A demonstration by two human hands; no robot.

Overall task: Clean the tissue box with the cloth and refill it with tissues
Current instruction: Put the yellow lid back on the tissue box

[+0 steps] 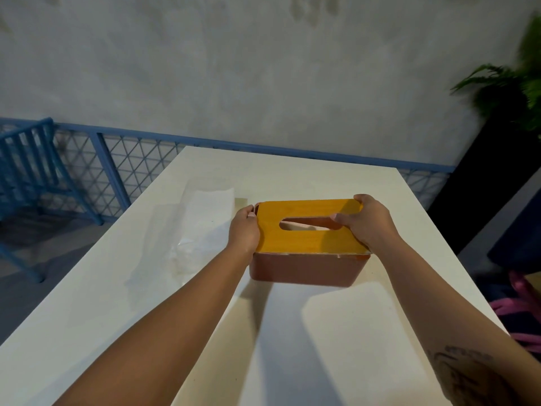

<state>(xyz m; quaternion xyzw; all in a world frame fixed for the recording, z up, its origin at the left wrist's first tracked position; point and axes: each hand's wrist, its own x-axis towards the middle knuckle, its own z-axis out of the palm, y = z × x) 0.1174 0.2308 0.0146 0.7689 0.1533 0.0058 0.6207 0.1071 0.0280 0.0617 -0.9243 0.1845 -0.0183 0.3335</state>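
Observation:
A brown tissue box stands on the white table, a little right of centre. Its yellow wooden lid with an oval slot lies on top, and something pale shows through the slot. My left hand grips the lid's left end, fingers curled over the edge. My right hand grips the right end, thumb near the slot. A white stack of tissues in a clear plastic wrapper lies on the table to the left of the box. No cloth is in view.
A blue railing with wire mesh runs behind the table, and a blue chair stands at the left. A fern in a tall black planter is at the right. Pink items lie low on the right.

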